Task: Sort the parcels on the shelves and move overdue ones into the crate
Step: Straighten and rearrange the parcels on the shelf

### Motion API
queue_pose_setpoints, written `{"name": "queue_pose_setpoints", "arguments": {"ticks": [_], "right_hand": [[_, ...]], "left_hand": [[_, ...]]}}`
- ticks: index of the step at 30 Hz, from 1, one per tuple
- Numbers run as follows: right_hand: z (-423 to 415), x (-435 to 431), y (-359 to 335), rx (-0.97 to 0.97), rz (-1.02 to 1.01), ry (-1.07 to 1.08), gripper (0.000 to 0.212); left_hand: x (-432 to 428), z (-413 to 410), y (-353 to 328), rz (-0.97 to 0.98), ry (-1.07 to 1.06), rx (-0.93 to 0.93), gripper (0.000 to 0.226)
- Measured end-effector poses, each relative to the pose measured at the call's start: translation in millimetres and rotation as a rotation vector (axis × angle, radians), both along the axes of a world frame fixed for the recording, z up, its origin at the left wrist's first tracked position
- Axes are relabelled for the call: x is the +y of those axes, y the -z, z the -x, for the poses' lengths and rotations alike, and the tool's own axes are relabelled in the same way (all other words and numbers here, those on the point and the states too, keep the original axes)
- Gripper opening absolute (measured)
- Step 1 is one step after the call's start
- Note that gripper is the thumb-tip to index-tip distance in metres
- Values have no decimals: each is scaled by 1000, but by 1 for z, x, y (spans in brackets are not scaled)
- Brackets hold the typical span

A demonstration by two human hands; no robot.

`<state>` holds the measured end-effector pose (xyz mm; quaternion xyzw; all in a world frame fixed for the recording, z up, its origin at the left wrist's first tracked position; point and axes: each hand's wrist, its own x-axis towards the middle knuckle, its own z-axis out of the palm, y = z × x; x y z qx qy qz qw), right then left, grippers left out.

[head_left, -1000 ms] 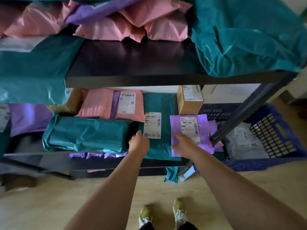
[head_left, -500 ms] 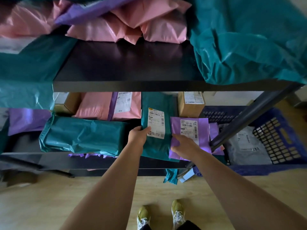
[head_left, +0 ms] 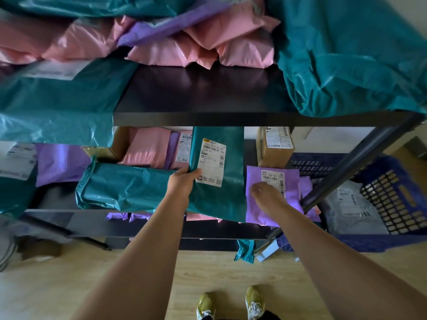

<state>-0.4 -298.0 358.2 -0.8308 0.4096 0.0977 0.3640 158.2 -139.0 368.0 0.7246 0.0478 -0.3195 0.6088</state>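
Gripping the edge of the teal plastic mailer, the left hand should tilt its white label into view while the right hand, open, steadies the flat purple mailer.

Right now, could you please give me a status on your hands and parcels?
Left hand grips teal parcel beside its label. Right hand rests on purple parcel. Shelf post between it and crate.
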Motion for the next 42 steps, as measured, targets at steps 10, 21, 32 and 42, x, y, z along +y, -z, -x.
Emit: {"name": "queue_pose_setpoints", "arguments": {"ticks": [10, 21, 32, 42], "right_hand": [[-6, 18, -22, -424, -578, 402, 34], [15, 29, -8, -376, -541, 483, 43], [12, 13, -6, -243, -292, 394, 53], [-9, -6, -17, -296, -307, 452, 63]], "left_hand": [[31, 16, 9, 198, 191, 360, 22], [41, 27, 33, 163, 173, 312, 39], [16, 37, 40, -84, 354, 26, 39], [-16, 24, 29, -409, 353, -328, 49]]}}
